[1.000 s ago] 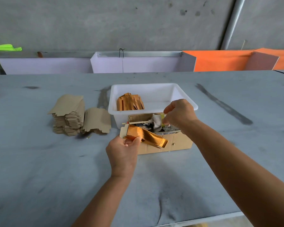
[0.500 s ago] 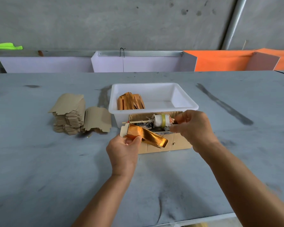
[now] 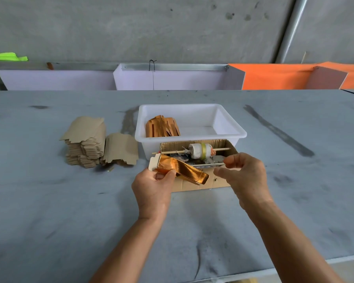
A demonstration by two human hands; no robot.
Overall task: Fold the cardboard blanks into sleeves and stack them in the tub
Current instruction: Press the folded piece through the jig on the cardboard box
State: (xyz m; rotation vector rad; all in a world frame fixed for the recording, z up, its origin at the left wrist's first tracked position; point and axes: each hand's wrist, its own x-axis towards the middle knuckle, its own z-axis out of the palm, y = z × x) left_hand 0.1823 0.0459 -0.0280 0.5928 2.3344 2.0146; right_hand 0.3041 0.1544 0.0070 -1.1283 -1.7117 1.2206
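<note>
Left hand [image 3: 151, 186] pinches a half-folded copper sleeve [image 3: 180, 170] by its near end, over the cardboard box [image 3: 194, 183]. Right hand [image 3: 245, 176] hovers beside it, thumb and forefinger curled close; cannot tell if anything is held. Finished sleeves [image 3: 161, 129] stand in the white tub [image 3: 229, 127]; blanks [image 3: 86, 146] are stacked left of it.

The folded copper-orange foil sleeve [image 3: 180, 170] shines glossy; the white plastic tub [image 3: 229, 134] looks smooth; the stacked brown cardboard blanks [image 3: 86, 139] matt; the grey bench [image 3: 70, 211] scuffed.

The white plastic tub [image 3: 229, 133] sits mid-table, folded copper-foil sleeves [image 3: 162, 129] in its left end. Stacked brown cardboard blanks [image 3: 86, 146] lie to its left. An open corrugated cardboard box [image 3: 194, 184] stands just before it.
</note>
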